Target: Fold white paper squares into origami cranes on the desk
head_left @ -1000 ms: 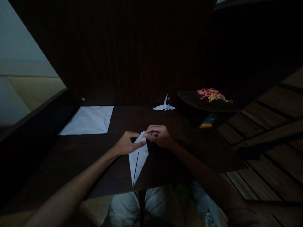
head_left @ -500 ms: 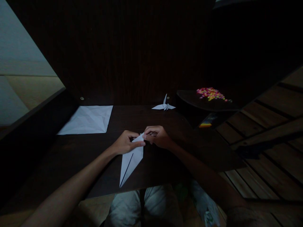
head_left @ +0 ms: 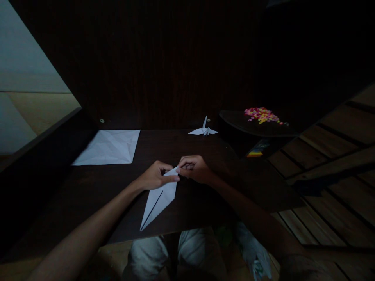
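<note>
A white folded paper (head_left: 160, 203), long and kite-shaped with a dark slit down its lower half, is held just above the dark desk. My left hand (head_left: 155, 176) grips it from the left, thumb laid across its upper part. At its top corner my right hand (head_left: 192, 168) pinches the paper between thumb and curled fingers. The lower tip points toward me, near the desk's front edge. Farther back stands a finished white paper crane (head_left: 204, 131), touched by neither hand.
Creased white paper (head_left: 108, 147) lies flat at the back left. On a small rounded shelf (head_left: 234, 119) at the right sits a heap of colourful small pieces (head_left: 265, 115). A dark side panel (head_left: 43, 136) borders the desk's left. A plastic bag (head_left: 253, 249) is below, by my knees.
The lower tip of the folded paper has swung a little to the left. Both hands keep their grip in nearly the same place.
</note>
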### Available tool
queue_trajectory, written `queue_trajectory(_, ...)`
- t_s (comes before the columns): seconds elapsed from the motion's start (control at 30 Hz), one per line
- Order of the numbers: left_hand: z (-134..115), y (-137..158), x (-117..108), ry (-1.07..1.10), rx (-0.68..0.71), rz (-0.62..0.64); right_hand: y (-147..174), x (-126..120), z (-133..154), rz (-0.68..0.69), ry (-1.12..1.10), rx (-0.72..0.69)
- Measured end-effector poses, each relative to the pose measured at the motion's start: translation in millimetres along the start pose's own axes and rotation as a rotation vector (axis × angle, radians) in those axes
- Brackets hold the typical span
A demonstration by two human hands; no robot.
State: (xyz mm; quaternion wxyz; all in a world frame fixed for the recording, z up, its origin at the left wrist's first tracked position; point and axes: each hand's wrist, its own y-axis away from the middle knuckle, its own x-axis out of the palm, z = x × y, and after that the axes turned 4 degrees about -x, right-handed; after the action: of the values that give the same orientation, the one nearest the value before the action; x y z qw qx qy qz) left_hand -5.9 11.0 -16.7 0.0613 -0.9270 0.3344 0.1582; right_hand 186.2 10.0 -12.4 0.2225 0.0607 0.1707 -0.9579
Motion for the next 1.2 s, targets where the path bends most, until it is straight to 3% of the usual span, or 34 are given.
queue_trajectory(0.3, 1.2, -0.5, 0.4, -0.044, -0.012, -0.015, -0.7, 1.9, 0.7, -0.048, 0.021, 0.031)
queue_trajectory(0.57, -2.0, -1.9, 2.1, -0.061, 0.048, -0.17, -3.4, 0.8, -2.6, -0.102, -0.07, 0.064)
queue_trajectory(0.87, 0.8, -0.2, -0.2, 0.056, 0.031, -0.02, -2.7, -3.8, -3.1, 0.015, -0.092, 0.169)
queue_trajectory(1.2, 0.0, -1.1, -1.4, 0.031, 0.003, -0.001, -0.6, -7.5, 1.4, 0.088, -0.006, 0.091)
